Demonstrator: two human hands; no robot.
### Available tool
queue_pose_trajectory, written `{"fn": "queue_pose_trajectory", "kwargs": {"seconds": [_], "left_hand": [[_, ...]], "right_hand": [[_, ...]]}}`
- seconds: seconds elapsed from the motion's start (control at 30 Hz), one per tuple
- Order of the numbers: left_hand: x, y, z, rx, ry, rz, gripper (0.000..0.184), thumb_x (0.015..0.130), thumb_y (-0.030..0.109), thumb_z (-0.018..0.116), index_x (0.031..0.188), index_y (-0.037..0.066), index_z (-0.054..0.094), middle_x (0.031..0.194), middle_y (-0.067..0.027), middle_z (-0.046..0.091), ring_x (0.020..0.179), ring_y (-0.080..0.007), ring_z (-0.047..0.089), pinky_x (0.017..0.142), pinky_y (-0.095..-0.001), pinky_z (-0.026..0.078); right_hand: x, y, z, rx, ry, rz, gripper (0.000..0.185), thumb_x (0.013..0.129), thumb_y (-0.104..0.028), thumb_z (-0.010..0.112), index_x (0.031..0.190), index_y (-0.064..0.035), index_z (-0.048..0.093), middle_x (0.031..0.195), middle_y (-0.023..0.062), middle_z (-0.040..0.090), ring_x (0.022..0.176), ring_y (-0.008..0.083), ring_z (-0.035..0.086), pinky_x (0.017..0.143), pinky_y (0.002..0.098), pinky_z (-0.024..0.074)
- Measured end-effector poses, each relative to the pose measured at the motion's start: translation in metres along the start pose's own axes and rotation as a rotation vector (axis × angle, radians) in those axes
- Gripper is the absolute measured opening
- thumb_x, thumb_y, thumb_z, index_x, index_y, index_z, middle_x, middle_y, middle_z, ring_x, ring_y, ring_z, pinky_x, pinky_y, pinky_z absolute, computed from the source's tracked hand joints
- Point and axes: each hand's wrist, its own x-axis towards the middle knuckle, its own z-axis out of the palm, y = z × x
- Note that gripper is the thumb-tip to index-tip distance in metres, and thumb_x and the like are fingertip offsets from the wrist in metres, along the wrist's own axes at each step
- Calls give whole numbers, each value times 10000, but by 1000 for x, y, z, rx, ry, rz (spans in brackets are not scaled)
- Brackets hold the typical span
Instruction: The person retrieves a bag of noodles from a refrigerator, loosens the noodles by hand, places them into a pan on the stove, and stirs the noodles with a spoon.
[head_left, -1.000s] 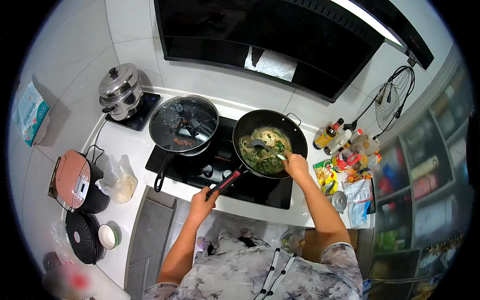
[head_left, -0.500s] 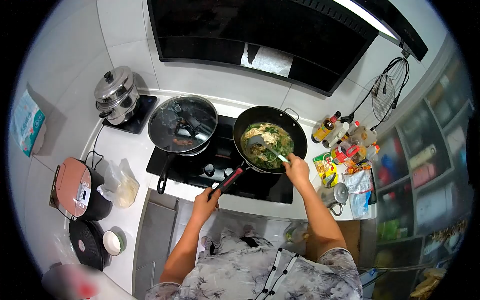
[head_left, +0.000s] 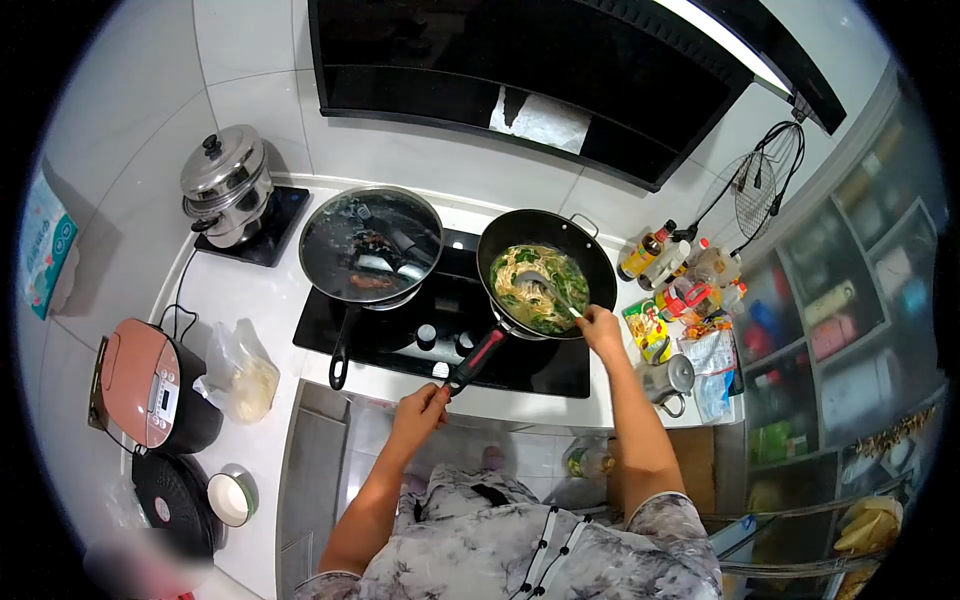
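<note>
My left hand (head_left: 422, 412) is closed around the end of the black and red handle of the deep black wok (head_left: 597, 255). My right hand (head_left: 600, 330) grips the light handle of a cooking spoon (head_left: 566, 306) at the wok's right side. The spoon's grey rounded head rests among the food. Inside the wok are pale noodle-like strands and dark leafy greens (head_left: 570, 292) in liquid. The wok sits on the right side of the black cooktop (head_left: 530, 375).
Left of the wok stands a lidded frying pan (head_left: 370, 240). A steel pot (head_left: 232, 190), a pink rice cooker (head_left: 145, 380), a plastic bag (head_left: 245, 375) and a bowl (head_left: 231, 497) line the left. Several bottles (head_left: 648, 250) and a steel jug (head_left: 672, 380) stand at right; a range hood (head_left: 420, 70) hangs above.
The spoon's head has shifted right in the wok, and the strands and greens are rearranged. My left hand has moved slightly down and right with the handle end. My right hand moved slightly right.
</note>
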Motion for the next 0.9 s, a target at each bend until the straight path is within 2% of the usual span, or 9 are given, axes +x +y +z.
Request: {"fn": "queue_pose_trajectory", "kwargs": {"seconds": [0.1,0.17,0.3,0.33,0.57,0.63,0.73,0.83,0.9], "left_hand": [[-6,-7,-11,-45,-26,-1,347,935,310,474,796,4,560,572,-48,547,488,-91,505,464,-222,397],[-11,-9,-16,-56,-44,-10,349,935,309,473,792,1,558,576,-50,548,491,-93,505,465,-226,398],[-18,-10,-20,-39,-79,-21,348,934,306,476,787,1,557,587,-55,551,495,-96,503,468,-231,401],[-19,-12,-20,-39,-78,-21,348,934,306,476,787,1,557,587,-55,551,495,-96,503,468,-231,401],[-32,-9,-20,-96,29,-20,342,913,291,516,741,-2,554,548,-48,533,489,-84,486,458,-235,387],[-35,-3,-16,-110,58,-31,339,913,286,515,736,0,553,549,-49,532,492,-86,487,457,-238,385],[-37,15,-6,-2,103,8,385,932,302,473,707,1,557,565,-45,543,481,-97,489,457,-241,386],[-32,35,5,148,212,168,367,915,259,504,660,-2,549,532,-61,526,453,-113,472,432,-268,357],[-29,50,17,436,394,389,342,886,210,545,618,-1,518,496,-81,476,422,-159,439,422,-298,326]], "right_hand": [[-13,3,-37,-86,-74,-20,241,729,-252,666,862,-52,668,844,180,644,826,337,619,732,419,482],[-8,15,-43,-89,-87,85,226,726,-250,665,838,-54,673,846,184,645,819,337,621,725,422,482],[9,5,2,-37,128,129,252,732,-252,663,887,-54,661,856,216,636,828,365,613,730,428,478],[8,0,10,-5,94,108,258,734,-264,663,887,-57,656,853,211,637,837,367,611,736,431,477],[-7,0,-36,-135,-22,34,252,742,-291,668,859,-69,652,829,157,653,823,325,624,725,421,483],[1,0,-31,-121,15,123,260,742,-280,667,881,-62,645,845,168,649,831,340,618,732,426,481],[6,-1,-4,-30,53,26,252,757,-270,648,889,-55,630,859,194,638,843,372,603,735,445,473],[-12,-2,-18,10,180,5,242,760,-266,641,892,-63,624,855,197,638,840,371,605,730,447,471],[-21,10,-34,77,244,-60,273,760,-270,640,867,-20,619,833,204,637,812,383,603,724,437,470]]}}
